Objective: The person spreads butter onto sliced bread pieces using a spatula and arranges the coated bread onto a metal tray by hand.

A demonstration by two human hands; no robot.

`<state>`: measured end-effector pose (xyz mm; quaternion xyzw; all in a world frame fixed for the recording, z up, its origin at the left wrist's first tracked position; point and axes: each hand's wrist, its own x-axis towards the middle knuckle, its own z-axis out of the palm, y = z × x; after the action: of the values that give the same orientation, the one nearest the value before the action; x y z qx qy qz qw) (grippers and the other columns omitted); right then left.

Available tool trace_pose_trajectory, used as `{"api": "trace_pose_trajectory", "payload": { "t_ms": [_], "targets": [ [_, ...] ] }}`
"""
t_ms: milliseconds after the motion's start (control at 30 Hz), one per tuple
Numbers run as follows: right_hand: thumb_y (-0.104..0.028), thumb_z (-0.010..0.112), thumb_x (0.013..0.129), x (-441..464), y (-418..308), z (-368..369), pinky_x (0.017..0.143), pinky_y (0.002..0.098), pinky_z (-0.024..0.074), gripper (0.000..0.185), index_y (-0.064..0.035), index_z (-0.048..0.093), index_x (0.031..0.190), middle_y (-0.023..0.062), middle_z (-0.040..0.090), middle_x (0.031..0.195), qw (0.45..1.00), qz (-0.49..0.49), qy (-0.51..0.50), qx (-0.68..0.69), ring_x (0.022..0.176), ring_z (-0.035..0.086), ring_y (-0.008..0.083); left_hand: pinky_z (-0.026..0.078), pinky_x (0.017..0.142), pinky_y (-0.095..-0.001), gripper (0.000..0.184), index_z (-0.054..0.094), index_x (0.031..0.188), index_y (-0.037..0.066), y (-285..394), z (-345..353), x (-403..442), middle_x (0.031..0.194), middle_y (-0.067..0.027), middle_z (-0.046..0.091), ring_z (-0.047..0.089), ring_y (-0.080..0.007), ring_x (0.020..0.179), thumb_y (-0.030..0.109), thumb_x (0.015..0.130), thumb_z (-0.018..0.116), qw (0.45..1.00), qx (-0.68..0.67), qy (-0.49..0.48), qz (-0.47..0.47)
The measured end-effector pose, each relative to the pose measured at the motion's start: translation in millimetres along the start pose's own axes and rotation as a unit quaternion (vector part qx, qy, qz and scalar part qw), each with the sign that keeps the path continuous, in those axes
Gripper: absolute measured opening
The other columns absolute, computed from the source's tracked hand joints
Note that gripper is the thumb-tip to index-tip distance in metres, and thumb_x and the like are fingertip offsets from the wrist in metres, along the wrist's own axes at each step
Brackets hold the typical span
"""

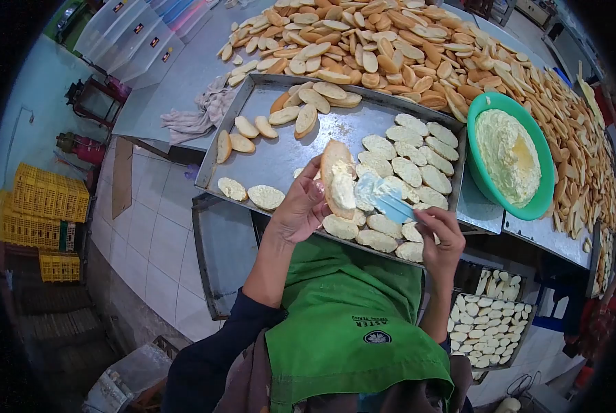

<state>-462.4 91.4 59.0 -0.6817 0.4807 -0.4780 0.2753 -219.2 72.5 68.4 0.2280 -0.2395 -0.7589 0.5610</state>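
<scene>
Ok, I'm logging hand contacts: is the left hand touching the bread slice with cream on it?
Touching. The head view shows the left hand gripping the bread slice along its edge, with no gap between them.

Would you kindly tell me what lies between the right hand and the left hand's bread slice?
In the head view, a blue spatula, held by the right hand, extends toward the bread slice.
</scene>
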Motion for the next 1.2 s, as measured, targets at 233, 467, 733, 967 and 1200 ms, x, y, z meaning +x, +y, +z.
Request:
{"api": "trace_pose_trajectory", "payload": {
  "t_ms": [233, 467, 733, 967, 1200],
  "targets": [
    [0.01, 0.064, 0.061, -0.9, -6.1, 0.4, 0.065, 0.0252, 0.0444, 0.031, -0.0064, 0.067, 0.087, 0.0061, 0.059, 0.082, 0.997, 0.035, -0.067, 0.031, 0.076, 0.056, 0.0175, 0.047, 0.088, -0.0336, 0.064, 0.027, 0.129, 0.014, 6.0, 1.7, 0.7, 0.123, -0.0132, 0.044, 0.049, -0.0214, 0.108, 0.019, 0.077, 0.063, 0.997, 0.027, -0.001, 0.072],
    [0.011, 0.064, 0.058, 2.4, 1.8, 14.0, 0.062, 0.0248, 0.0432, 0.034, -0.0086, 0.067, 0.085, 0.0046, 0.06, 0.079, 0.999, -0.012, 0.037, 0.021, 0.071, 0.054, 0.0162, 0.053, 0.074, -0.0274, 0.072, 0.025, 0.128, 0.013, -8.6, 9.1, 7.6, 0.119, -0.0106, 0.047, 0.055, -0.0201, 0.099, 0.017, 0.071, 0.068, 0.999, 0.021, 0.027, -0.017],
    [0.006, 0.065, 0.061, 19.6, -1.2, 15.2, 0.064, 0.0272, 0.0367, 0.031, -0.012, 0.067, 0.087, 0.0014, 0.059, 0.08, 0.985, -0.046, 0.113, -0.121, 0.07, 0.05, 0.0171, 0.051, 0.075, -0.0262, 0.083, 0.026, 0.13, 0.009, -17.0, -2.3, 7.5, 0.112, -0.0078, 0.051, 0.055, -0.0164, 0.096, 0.022, 0.064, 0.075, 0.992, 0.051, -0.025, -0.114],
    [0.006, 0.061, 0.068, 24.2, 6.3, 5.1, 0.064, 0.0232, 0.0375, 0.026, -0.0071, 0.066, 0.09, 0.0031, 0.058, 0.084, 0.993, 0.02, 0.107, -0.05, 0.075, 0.051, 0.0146, 0.047, 0.081, -0.0279, 0.088, 0.026, 0.131, 0.009, -14.6, -9.6, 8.4, 0.117, -0.0075, 0.047, 0.052, -0.0164, 0.101, 0.03, 0.062, 0.077, 0.991, 0.038, -0.058, -0.117],
    [-0.006, 0.063, 0.076, 8.7, -9.8, -25.7, 0.048, 0.0197, 0.0395, 0.012, 0.0037, 0.065, 0.082, 0.0081, 0.059, 0.061, 0.95, 0.218, -0.086, 0.209, 0.052, 0.053, 0.0086, 0.048, 0.079, -0.0212, 0.073, 0.027, 0.131, 0.008, -6.2, -20.2, 15.4, 0.114, -0.0091, 0.05, 0.055, -0.012, 0.094, 0.025, 0.073, 0.068, 0.997, 0.033, -0.05, -0.052]
  ]
}}
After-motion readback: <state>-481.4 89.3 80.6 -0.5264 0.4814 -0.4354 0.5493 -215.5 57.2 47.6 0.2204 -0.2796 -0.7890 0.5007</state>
